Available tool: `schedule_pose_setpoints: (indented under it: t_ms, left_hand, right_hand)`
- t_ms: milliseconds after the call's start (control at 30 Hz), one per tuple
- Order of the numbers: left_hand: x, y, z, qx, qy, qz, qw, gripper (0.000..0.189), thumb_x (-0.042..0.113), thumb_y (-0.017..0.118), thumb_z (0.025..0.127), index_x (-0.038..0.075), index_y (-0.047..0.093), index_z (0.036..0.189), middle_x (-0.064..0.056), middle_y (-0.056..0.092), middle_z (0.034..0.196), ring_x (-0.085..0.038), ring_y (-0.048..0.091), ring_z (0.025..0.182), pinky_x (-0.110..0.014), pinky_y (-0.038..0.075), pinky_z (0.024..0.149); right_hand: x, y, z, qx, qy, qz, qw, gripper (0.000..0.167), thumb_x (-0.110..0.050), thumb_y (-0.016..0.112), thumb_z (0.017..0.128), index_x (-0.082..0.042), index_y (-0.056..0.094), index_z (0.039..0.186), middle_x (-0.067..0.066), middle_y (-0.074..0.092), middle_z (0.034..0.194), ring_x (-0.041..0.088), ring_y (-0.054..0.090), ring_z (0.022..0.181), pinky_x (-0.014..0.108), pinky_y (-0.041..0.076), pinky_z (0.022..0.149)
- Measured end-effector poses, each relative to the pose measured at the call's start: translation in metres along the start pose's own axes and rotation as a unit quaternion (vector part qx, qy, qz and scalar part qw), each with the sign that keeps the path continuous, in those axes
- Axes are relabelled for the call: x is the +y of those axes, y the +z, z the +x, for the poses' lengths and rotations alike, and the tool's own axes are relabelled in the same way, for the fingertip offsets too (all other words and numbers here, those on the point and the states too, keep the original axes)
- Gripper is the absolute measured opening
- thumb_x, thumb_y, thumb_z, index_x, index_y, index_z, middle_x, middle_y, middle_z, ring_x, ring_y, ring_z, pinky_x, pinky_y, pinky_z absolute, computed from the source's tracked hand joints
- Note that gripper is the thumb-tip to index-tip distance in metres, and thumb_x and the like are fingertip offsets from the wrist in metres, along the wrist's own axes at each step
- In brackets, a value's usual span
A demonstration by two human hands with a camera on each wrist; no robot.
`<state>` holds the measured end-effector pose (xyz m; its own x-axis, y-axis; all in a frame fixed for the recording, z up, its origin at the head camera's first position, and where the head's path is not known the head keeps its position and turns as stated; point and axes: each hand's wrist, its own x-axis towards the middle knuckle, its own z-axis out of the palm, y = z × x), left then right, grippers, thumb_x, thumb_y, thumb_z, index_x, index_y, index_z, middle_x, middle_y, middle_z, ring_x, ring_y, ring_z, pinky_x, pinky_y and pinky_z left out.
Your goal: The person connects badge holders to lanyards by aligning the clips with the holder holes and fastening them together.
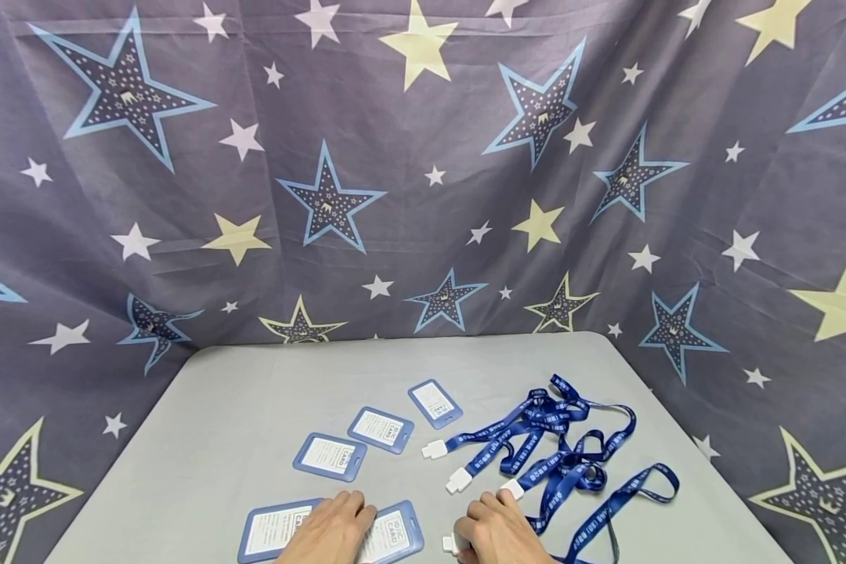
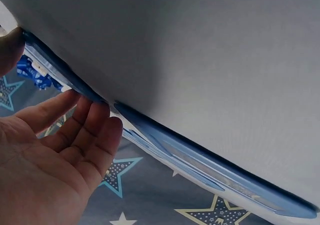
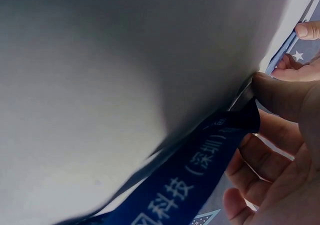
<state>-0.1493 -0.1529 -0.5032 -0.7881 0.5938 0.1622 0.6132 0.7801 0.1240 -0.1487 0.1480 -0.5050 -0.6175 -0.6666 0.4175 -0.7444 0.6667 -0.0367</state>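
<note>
My left hand [image 1: 330,529] grips a blue-framed ID card holder [image 1: 393,534] by its edges, thumb at one side and fingers at the other. In the left wrist view this card holder [image 2: 60,70] lies flat at the table surface. Beside the hand's other side rests a second card holder [image 1: 259,534], partly covered by the hand. My right hand [image 1: 500,531] pinches a dark blue lanyard near its white plastic clip [image 1: 449,544]. The lanyard's printed strap [image 3: 185,180] hangs past the fingers in the right wrist view.
Three more card holders [image 1: 330,457] lie in a slanting row farther back on the grey table [image 1: 240,423]. Several blue lanyards [image 1: 546,423] lie loosely tangled at the right, white clips [image 1: 459,479] pointing left. A star-patterned curtain [image 1: 366,172] hangs behind the table.
</note>
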Motion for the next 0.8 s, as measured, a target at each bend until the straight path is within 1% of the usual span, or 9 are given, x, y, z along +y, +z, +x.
schedule_pose_setpoints:
  t_ms: [133,300,533,800]
  left_hand:
    - [0.0000,-0.0002,0.0005,-0.002,0.007,-0.002,1.0000,0.089,0.087,0.063,0.073,0.006,0.071,0.111,0.010,0.049,0.088,-0.006,0.042,0.080,-0.031,0.047,0.068]
    - [0.0002,0.0000,0.0010,-0.010,0.015,-0.015,0.9997,0.092,0.088,0.059,0.075,0.006,0.071,0.113,0.010,0.049,0.089,-0.006,0.042,0.081,-0.030,0.046,0.068]
    - [-0.0003,0.0006,0.0017,-0.020,0.019,-0.022,0.9994,0.092,0.089,0.058,0.076,0.007,0.071,0.116,0.010,0.050,0.091,-0.006,0.042,0.082,-0.029,0.045,0.068]
    - [0.0012,0.0005,0.0021,-0.033,0.016,-0.028,0.9989,0.094,0.090,0.057,0.075,0.009,0.071,0.119,0.010,0.050,0.093,-0.006,0.041,0.084,-0.030,0.046,0.070]
  right_hand:
    - [-0.0004,-0.0006,0.0001,-0.013,0.008,0.004,0.9999,0.026,-0.022,0.080,0.068,-0.030,0.056,0.068,-0.022,0.034,0.068,-0.001,0.027,0.065,0.020,0.020,0.064]
    - [-0.0009,-0.0024,0.0008,-0.033,0.020,0.013,0.9992,0.024,-0.021,0.080,0.070,-0.030,0.058,0.070,-0.022,0.036,0.068,-0.001,0.028,0.065,0.021,0.020,0.064]
    - [-0.0004,-0.0037,0.0011,-0.038,0.022,0.021,0.9988,0.022,-0.020,0.080,0.071,-0.030,0.061,0.071,-0.022,0.037,0.069,-0.001,0.029,0.066,0.021,0.021,0.064]
    - [0.0005,-0.0036,0.0015,-0.047,0.023,0.031,0.9982,0.016,-0.020,0.078,0.072,-0.029,0.065,0.073,-0.022,0.039,0.070,-0.001,0.030,0.066,0.021,0.021,0.064]
